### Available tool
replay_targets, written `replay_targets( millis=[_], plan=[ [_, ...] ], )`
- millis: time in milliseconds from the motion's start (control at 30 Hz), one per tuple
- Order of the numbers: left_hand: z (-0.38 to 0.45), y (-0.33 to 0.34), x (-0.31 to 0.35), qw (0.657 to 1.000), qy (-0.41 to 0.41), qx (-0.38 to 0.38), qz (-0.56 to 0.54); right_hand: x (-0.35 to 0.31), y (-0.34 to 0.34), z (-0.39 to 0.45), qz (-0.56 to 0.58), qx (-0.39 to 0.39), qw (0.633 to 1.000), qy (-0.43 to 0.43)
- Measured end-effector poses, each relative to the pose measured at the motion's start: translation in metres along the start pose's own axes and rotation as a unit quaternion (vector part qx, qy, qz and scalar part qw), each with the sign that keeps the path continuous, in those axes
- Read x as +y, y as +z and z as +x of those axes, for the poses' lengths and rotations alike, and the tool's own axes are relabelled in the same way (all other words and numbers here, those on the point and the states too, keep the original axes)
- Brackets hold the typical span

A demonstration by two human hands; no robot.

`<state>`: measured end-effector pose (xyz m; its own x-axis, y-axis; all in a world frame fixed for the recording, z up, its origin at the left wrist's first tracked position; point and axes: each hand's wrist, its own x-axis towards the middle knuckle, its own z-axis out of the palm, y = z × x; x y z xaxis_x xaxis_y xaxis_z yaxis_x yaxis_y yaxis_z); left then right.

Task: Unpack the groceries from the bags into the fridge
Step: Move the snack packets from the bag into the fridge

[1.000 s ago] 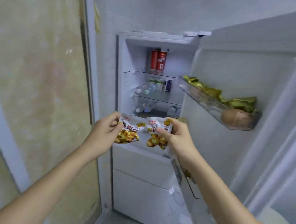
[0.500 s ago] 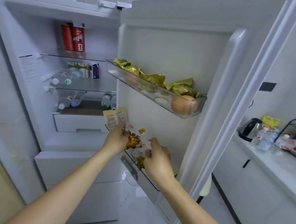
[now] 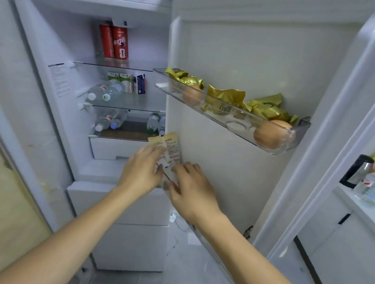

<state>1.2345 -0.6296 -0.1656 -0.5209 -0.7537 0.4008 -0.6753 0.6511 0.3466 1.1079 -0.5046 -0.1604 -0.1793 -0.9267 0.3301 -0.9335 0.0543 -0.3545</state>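
Head view: both hands reach low into the open white fridge door [image 3: 241,83]. The left hand [image 3: 141,174] pinches small beige printed snack packets [image 3: 170,147] upright against the door's lower clear plastic shelf [image 3: 198,229], likely so they stand there. The right hand [image 3: 192,193], fingers curled, steadies their lower edge; its exact grip is hidden.

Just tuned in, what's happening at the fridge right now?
A person stands at the open fridge, both hands at the lower door shelf. The left hand and right hand are setting snack packets into it; the packets stand upright against the door's inner wall. The upper door shelf already holds eggs and gold wrappers. Inside, red cans sit on the top shelf, with water bottles lying below.
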Motion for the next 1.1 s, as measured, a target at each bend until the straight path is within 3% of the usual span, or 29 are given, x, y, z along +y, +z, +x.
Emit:
replay_targets(
  millis=[233,467,633,767,967,1100],
  plan=[
    [-0.137,-0.123,-0.087,0.978,-0.142,0.099,0.118,-0.093,0.029,0.024,0.069,-0.056,0.975,-0.203],
    [-0.357,-0.257,-0.071,0.898,-0.299,0.168,0.276,-0.289,0.047,-0.054,0.207,-0.091,0.871,-0.436],
    [-0.540,-0.329,-0.008,0.809,-0.415,0.218,0.356,-0.411,0.041,-0.181,0.288,-0.124,0.767,-0.560],
    [-0.694,-0.355,0.063,0.710,-0.530,0.264,0.382,-0.487,0.037,-0.313,0.331,-0.174,0.672,-0.639],
    [-0.876,-0.317,0.156,0.573,-0.681,0.326,0.320,-0.533,0.053,-0.508,0.342,-0.301,0.529,-0.716],
    [-0.954,-0.251,0.189,0.494,-0.758,0.346,0.247,-0.534,0.104,-0.603,0.290,-0.379,0.461,-0.748]
  ],
)
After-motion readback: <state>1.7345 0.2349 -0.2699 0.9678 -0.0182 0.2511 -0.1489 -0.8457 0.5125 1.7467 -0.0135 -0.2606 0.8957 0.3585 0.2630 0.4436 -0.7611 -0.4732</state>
